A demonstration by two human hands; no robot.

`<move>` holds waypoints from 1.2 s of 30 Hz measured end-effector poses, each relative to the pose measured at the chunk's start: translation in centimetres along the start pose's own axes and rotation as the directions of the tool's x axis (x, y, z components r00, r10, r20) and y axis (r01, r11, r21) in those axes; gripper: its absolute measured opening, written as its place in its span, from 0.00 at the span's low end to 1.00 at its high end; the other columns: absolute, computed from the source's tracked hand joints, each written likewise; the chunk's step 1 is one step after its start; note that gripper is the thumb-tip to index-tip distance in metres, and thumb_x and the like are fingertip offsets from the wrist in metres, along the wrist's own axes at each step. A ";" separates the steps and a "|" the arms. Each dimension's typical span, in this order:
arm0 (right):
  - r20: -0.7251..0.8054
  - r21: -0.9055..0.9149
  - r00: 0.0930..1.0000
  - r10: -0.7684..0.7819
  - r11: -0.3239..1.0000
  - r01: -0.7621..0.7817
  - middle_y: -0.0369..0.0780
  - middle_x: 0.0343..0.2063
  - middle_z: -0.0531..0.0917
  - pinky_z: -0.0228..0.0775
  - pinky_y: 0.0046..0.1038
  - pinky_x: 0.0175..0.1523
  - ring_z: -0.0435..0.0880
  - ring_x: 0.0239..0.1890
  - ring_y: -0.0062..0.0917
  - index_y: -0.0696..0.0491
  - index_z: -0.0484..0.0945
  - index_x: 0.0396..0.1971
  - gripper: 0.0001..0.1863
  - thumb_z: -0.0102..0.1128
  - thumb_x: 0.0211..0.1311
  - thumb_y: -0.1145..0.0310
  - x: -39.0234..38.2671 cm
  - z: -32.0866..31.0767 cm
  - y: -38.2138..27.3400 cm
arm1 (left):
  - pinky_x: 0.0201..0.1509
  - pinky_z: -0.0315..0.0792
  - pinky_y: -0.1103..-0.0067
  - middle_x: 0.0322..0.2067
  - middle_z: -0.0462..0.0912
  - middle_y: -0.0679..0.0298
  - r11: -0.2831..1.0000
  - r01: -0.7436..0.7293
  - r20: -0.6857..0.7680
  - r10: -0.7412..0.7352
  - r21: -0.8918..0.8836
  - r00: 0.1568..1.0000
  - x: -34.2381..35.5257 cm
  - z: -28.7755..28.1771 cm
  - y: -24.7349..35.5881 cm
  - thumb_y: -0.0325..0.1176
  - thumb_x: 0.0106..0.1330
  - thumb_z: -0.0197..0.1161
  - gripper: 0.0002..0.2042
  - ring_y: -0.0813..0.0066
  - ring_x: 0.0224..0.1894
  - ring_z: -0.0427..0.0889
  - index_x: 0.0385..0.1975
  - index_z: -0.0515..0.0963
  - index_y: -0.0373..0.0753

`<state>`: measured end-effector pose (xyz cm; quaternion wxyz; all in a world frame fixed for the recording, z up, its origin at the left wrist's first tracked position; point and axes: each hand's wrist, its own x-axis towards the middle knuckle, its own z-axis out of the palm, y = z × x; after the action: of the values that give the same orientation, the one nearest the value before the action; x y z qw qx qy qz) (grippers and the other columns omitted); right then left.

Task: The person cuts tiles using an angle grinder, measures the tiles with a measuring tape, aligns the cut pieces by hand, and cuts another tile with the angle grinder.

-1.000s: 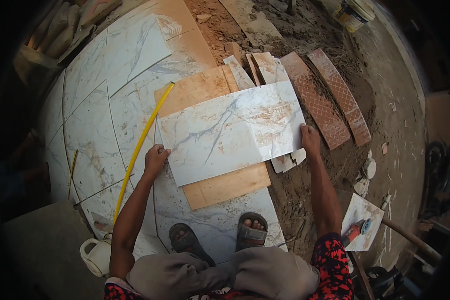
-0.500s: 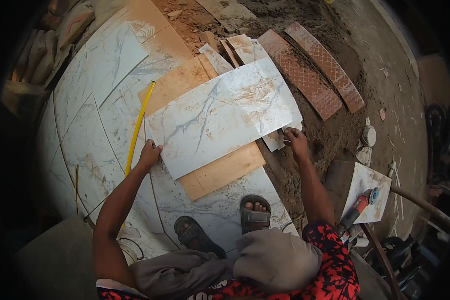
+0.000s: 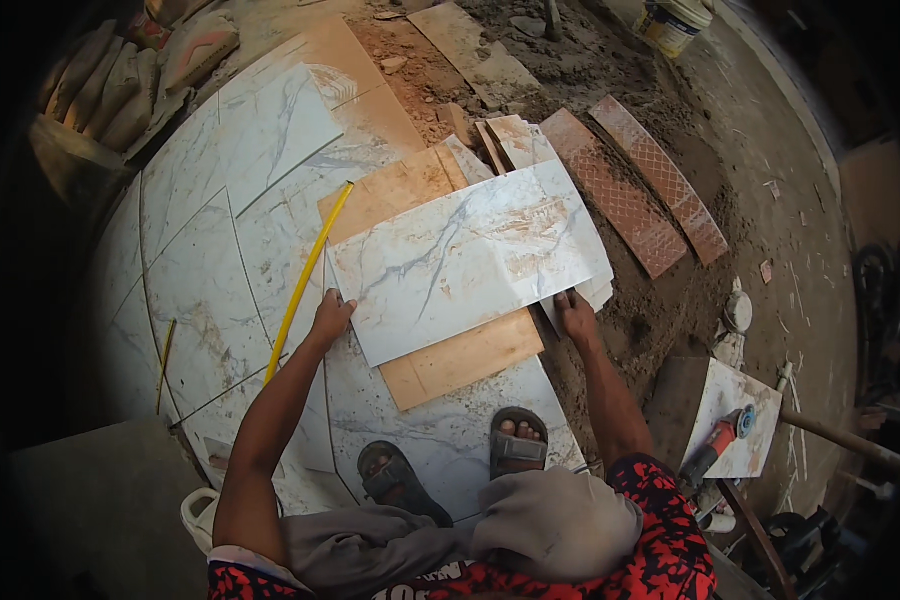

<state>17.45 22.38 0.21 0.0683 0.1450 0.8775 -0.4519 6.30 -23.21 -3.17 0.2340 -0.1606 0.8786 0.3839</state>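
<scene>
Left hand [image 3: 330,315] grips the near-left corner of a white marble-veined tile [image 3: 467,258], fingers curled on its edge. Right hand [image 3: 574,312] pinches the near-right corner. Tile lies flat over an orange tile [image 3: 460,360], on the laid marble floor [image 3: 210,290]. Yellow level [image 3: 308,282] lies just left. Angle grinder [image 3: 715,445] well right. Sandalled feet [image 3: 515,445] below.

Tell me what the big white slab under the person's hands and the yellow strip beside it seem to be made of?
The white slab looks like a glazed ceramic or porcelain tile with a marble pattern: thin, straight edges, grey veins, slight sheen. Real stone is possible. The yellow strip looks like a measuring-tape blade, metal or plastic; I cannot tell which.
</scene>
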 end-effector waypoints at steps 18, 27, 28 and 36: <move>0.774 0.005 0.562 -0.291 0.891 0.454 0.33 0.34 0.82 0.80 0.34 0.40 0.83 0.41 0.28 0.40 0.82 0.29 0.05 0.65 0.51 0.62 -17.4 -10.1 -24.9 | 0.28 0.79 0.75 0.31 0.74 0.60 0.995 -0.012 0.047 0.017 -0.100 0.999 1.6 1.4 -1.1 0.32 0.66 0.61 0.15 0.71 0.29 0.80 0.44 0.67 0.29; 0.717 0.017 0.602 -0.353 0.871 0.491 0.33 0.30 0.82 0.80 0.34 0.39 0.84 0.38 0.29 0.41 0.84 0.28 0.06 0.64 0.47 0.63 -18.1 -9.7 -25.4 | 0.29 0.78 0.76 0.32 0.73 0.61 0.995 -0.047 0.071 0.053 -0.090 0.996 2.2 1.1 -2.0 0.33 0.67 0.60 0.14 0.72 0.29 0.79 0.43 0.67 0.31; 0.711 0.017 0.607 -0.355 0.872 0.490 0.33 0.30 0.82 0.80 0.34 0.39 0.84 0.38 0.29 0.41 0.84 0.28 0.06 0.65 0.47 0.63 -18.3 -9.8 -25.5 | 0.29 0.78 0.76 0.32 0.73 0.61 0.995 -0.047 0.077 0.054 -0.087 0.996 2.2 1.2 -1.8 0.33 0.67 0.60 0.14 0.72 0.29 0.79 0.43 0.67 0.31; 0.693 0.041 0.606 -0.390 0.861 0.507 0.34 0.35 0.82 0.81 0.34 0.39 0.85 0.40 0.30 0.41 0.84 0.28 0.06 0.67 0.45 0.64 -17.6 -10.3 -26.4 | 0.30 0.77 0.78 0.29 0.71 0.65 0.996 -0.037 0.064 0.043 -0.082 0.997 1.0 1.6 -0.2 0.34 0.68 0.59 0.11 0.77 0.29 0.76 0.40 0.67 0.35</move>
<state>25.94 12.79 31.06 0.2800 -0.2619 0.8309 -0.4032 5.99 -22.21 -4.83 0.2484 -0.1395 0.8573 0.4287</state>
